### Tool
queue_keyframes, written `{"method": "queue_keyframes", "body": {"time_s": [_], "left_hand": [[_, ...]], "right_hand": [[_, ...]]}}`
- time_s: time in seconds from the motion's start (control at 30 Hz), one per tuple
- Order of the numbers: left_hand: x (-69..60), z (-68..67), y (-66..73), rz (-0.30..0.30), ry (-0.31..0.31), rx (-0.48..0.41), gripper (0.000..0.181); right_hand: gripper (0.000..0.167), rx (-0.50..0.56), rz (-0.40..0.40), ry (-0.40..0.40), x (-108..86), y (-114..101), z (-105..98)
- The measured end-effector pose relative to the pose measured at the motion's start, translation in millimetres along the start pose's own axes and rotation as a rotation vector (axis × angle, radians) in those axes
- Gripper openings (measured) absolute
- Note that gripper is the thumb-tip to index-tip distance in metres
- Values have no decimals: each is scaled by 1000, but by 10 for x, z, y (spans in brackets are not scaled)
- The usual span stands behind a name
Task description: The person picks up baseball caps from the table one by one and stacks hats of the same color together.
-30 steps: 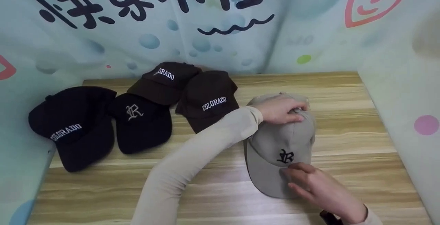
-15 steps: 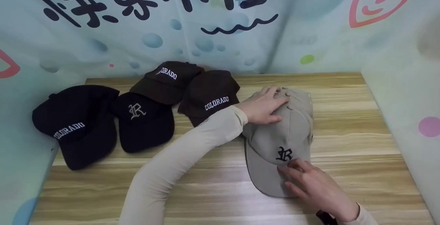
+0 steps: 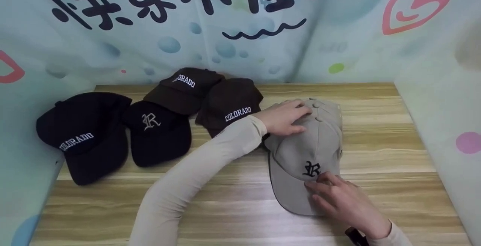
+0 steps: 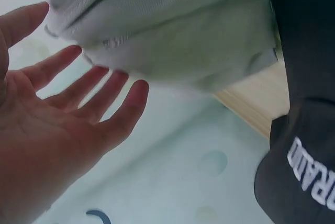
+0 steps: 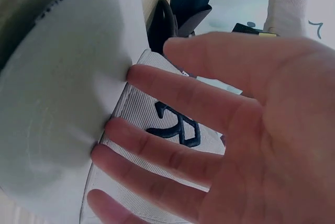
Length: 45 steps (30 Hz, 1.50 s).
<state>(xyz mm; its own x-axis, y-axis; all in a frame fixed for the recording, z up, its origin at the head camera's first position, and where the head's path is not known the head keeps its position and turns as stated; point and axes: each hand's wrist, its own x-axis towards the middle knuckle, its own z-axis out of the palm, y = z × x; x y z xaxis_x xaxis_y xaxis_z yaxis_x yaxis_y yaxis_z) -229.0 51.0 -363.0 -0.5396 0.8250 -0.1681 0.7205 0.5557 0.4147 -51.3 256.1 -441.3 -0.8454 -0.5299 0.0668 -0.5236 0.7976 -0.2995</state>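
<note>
A grey cap (image 3: 300, 146) with a dark embroidered letter lies on the wooden table, its brim toward the front; two top buttons and layered crown edges show at its back. My left hand (image 3: 285, 117) rests with spread fingers on the crown's back left. In the left wrist view, the left hand's (image 4: 68, 114) fingertips touch the grey fabric (image 4: 199, 41). At the front, my right hand (image 3: 349, 204) lays its fingertips where brim and crown meet. The right wrist view shows the right hand's (image 5: 209, 130) fingers extended along the seam beside the brim (image 5: 63, 93).
On the left lie two navy caps, one lettered COLORADO (image 3: 97, 126), one with an R (image 3: 159, 141). Two dark brown caps (image 3: 182, 88) (image 3: 233, 99) overlap near the back edge. A printed cloth (image 3: 240, 58) hangs behind the wooden table (image 3: 233, 208).
My left hand has shifted left and slightly back off the top button, its fingers now spread. The grey cap's crown has moved slightly; my right hand stays at the brim.
</note>
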Motion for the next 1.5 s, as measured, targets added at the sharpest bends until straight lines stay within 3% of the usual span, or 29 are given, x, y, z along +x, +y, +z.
{"method": "queue_keyframes", "body": {"time_s": [0.13,0.3,0.5,0.67,0.9,1.07,1.27,1.4,1.5], "left_hand": [[-171,-48,-185,-66,-17,-74,52],[-417,-77,-505,-159,-1,-67,49],[-653,-126,-864,-279,96,-67,47],[-699,-188,-1137,-382,132,-80,52],[-606,-222,-1479,-487,116,-182,69],[-595,-206,-1593,-528,81,-197,81],[-615,-220,-1636,-573,53,-234,94],[-606,-226,-1616,-548,107,-301,92],[-618,-277,-1589,-512,162,-309,80]], "right_hand": [[26,22,-5,44,36,23,12],[24,25,29,67,56,59,5],[19,32,82,46,102,113,-14],[19,25,100,62,143,182,-44],[19,28,106,78,172,269,-69],[20,36,110,52,181,273,-84],[25,41,87,27,150,256,-111],[26,29,69,31,117,257,-116],[26,17,48,54,91,267,-123]]}}
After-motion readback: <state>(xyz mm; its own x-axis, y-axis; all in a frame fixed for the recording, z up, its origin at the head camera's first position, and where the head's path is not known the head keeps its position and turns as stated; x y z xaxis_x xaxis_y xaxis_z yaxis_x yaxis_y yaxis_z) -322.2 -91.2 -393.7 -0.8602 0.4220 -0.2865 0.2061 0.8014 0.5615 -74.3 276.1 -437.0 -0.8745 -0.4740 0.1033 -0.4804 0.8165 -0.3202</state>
